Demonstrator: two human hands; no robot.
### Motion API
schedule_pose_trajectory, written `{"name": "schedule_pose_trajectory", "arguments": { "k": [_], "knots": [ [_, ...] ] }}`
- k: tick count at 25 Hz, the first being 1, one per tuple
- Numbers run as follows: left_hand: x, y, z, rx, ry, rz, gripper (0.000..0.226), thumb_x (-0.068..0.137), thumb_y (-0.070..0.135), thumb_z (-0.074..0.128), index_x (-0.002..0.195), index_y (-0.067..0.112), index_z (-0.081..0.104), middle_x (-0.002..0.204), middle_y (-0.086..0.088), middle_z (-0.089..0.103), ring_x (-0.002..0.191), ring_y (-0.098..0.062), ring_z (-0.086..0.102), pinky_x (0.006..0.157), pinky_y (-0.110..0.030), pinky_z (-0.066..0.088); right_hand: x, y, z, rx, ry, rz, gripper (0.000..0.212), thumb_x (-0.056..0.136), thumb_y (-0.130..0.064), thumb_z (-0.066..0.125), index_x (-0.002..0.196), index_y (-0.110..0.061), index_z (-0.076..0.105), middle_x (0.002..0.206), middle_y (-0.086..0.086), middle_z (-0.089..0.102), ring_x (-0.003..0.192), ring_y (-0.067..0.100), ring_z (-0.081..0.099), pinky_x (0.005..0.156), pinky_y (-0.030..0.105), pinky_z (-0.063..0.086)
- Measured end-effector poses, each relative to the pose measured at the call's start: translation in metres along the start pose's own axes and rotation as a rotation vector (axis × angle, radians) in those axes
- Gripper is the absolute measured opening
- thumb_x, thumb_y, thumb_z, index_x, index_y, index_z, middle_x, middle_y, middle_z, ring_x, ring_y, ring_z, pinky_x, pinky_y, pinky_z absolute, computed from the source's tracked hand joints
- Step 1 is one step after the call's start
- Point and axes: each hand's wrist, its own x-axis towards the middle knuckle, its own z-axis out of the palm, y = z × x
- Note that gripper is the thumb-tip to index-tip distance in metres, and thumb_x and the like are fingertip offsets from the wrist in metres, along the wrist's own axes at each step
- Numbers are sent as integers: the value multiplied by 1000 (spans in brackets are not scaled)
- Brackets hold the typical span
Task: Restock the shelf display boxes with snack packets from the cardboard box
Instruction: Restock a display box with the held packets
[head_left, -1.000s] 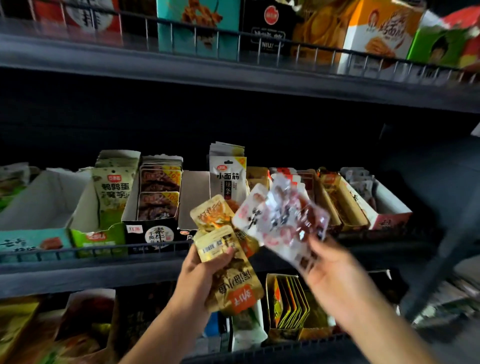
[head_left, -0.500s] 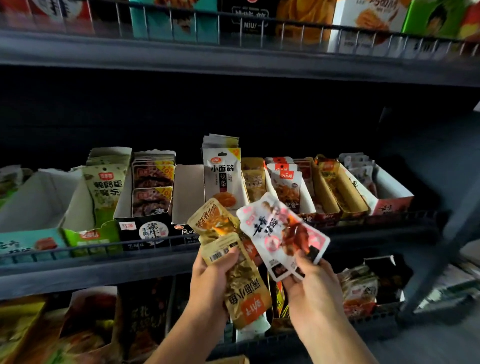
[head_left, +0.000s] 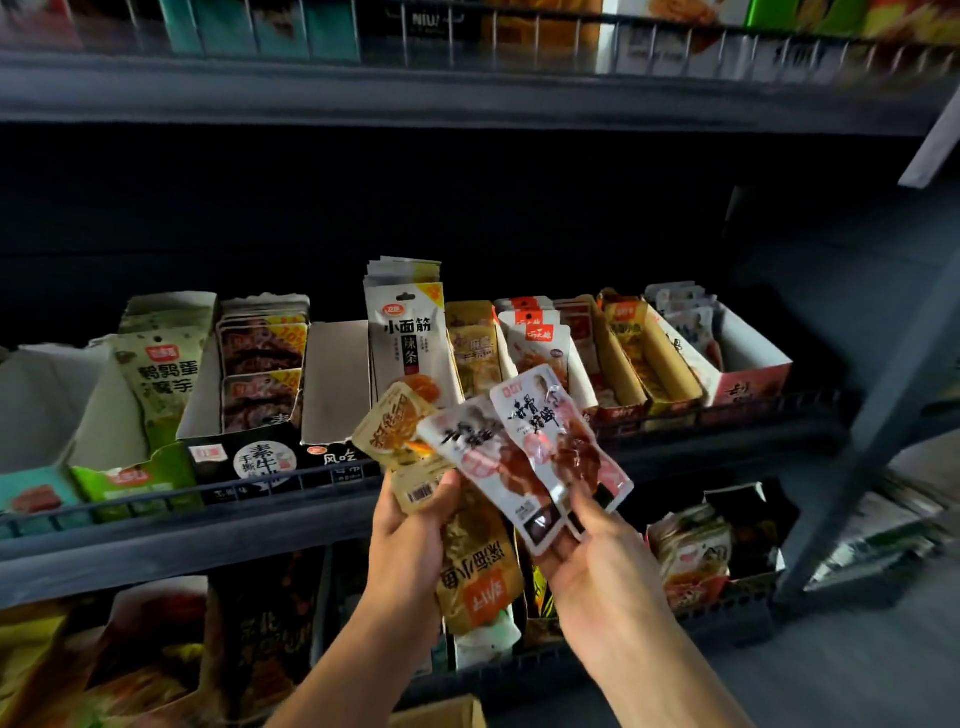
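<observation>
Glossy white-red packets (head_left: 540, 457) pinched low by right hand (head_left: 597, 566), below shelf rail (head_left: 156, 501); light, floppy, slippery. Gold packets (head_left: 462, 545) gripped by left hand (head_left: 415, 545).

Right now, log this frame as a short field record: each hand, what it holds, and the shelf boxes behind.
left hand: left hand grips gold packets, fanned, one showing a barcode
right hand: right hand pinches white-and-red packets by their lower ends
overlap: white-and-red packets lie in front of the gold ones
middle shelf: row of display boxes behind a wire rail
emptiest box: white box beside the tall white noodle-snack packets, no packets visible in it
placement: not yet done, both bundles in front of the shelf
</observation>
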Motion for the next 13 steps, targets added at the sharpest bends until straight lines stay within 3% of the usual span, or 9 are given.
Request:
{"name": "schedule_pose_trajectory", "arguments": {
  "k": [2, 4, 6, 7, 10, 13],
  "knots": [
    [-3, -2, 5, 7, -27, -13, 20, 94, 15, 60, 104, 32, 66, 99, -8, 77, 90, -33, 74, 77, -50, 57, -2, 5, -2, -96, 34, -85, 21, 99, -19, 54, 118, -16, 64, 100, 9, 76, 87, 26, 73, 66, 36, 53],
    [-5, -1, 6, -48, -107, -40, 21, 97, 31, 55, 115, 28, 64, 105, -11, 76, 96, -35, 72, 84, -53, 56, -5, 7, -3, -167, 44, -180, 18, 99, -21, 55, 113, -19, 66, 98, 4, 77, 89, 24, 73, 67, 35, 53],
    [-10, 3, 9, -102, -260, -95, 47, 93, 54, 46, 125, 24, 62, 114, -13, 73, 104, -36, 70, 92, -56, 52, -10, 9, -4, -195, 34, -252, 13, 98, -19, 57, 108, -18, 66, 95, 3, 77, 85, 20, 74, 63, 31, 55],
    [-11, 2, 9, -75, -307, -69, 51, 90, 56, 48, 127, 22, 61, 116, -13, 72, 106, -36, 70, 92, -56, 52, -12, 11, -3, -204, 25, -277, 11, 96, -18, 59, 104, -17, 67, 93, 4, 77, 83, 21, 74, 61, 30, 55],
    [-3, 2, 7, 133, -242, 110, 38, 86, 21, 69, 123, 20, 60, 108, -10, 74, 95, -31, 73, 78, -49, 59, -15, 10, -3, -348, -53, -283, 11, 87, -11, 69, 97, -13, 72, 90, 7, 76, 85, 26, 73, 66, 34, 55],
    [4, 12, 1, 203, -265, 103, 34, 80, 13, 73, 112, 17, 65, 105, -14, 74, 92, -36, 73, 81, -54, 59, -10, -13, -6, -459, -260, -153, 33, 75, -15, 74, 107, -16, 70, 97, 10, 76, 90, 26, 73, 76, 42, 57]
  ]
}}
